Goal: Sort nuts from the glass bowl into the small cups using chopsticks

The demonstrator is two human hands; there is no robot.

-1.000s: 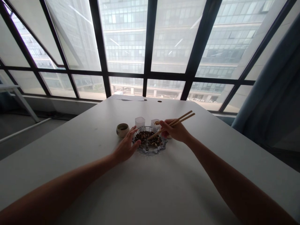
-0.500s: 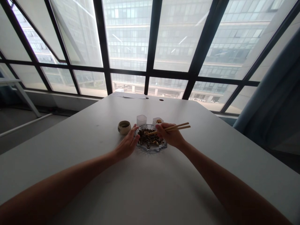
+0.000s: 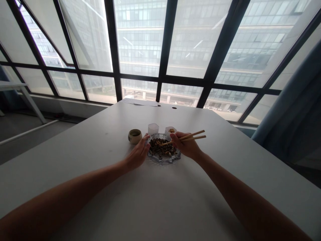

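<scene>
A clear glass dish point(image 3: 164, 162) with a scalloped rim sits on the white table, filled with dark seeds point(image 3: 157, 147) and some paler nut-like pieces. My left hand point(image 3: 138, 152) rests against the dish's left side, its fingers stretched out along the rim and grasping nothing. A pair of wooden chopsticks point(image 3: 192, 136) is gripped in my right hand point(image 3: 187, 145) over the dish's right side. Their tips point left and down among the seeds. Whether anything is pinched between the tips is too small to tell.
Behind the dish stand a translucent white cup point(image 3: 153, 128) and a similar cup point(image 3: 171, 130) with brownish pieces inside. A small beige pot point(image 3: 134, 136) is just left of them. Paper sheets point(image 3: 140, 102) lie at the table's point(image 3: 155, 201) far edge, before large windows.
The chopstick tips have shifted slightly right within the dish. My left hand stays at the rim. The whole view has moved a little.
</scene>
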